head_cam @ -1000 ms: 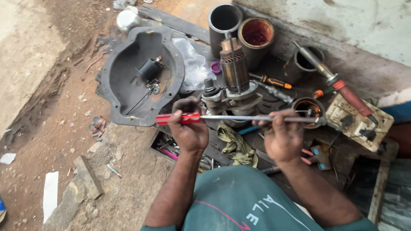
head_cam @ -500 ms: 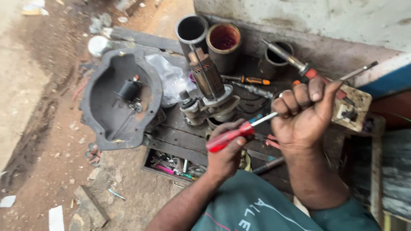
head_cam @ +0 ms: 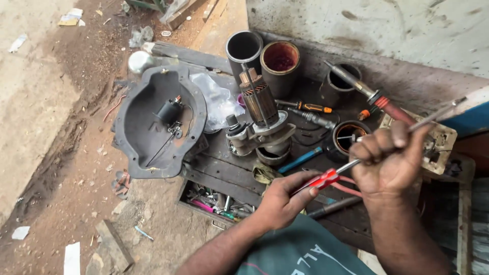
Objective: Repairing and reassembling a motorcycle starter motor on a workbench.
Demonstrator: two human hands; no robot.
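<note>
Fingers of the left hand [head_cam: 285, 201] are pinching the red plastic handle of a long screwdriver [head_cam: 351, 165]; the right hand [head_cam: 389, 158] is fisting its thin steel shaft above the grimy wooden table [head_cam: 229, 163], beyond which a ribbed copper armature [head_cam: 257, 99] is standing upright.

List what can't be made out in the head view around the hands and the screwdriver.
- Screwdriver shaft middle: hidden inside the right hand fist.
- Its tip: thin and blurred near the frame's right edge.
- Red handle end: covered by left hand fingers.
- Open tray of small parts: too small and cluttered to identify.
</note>
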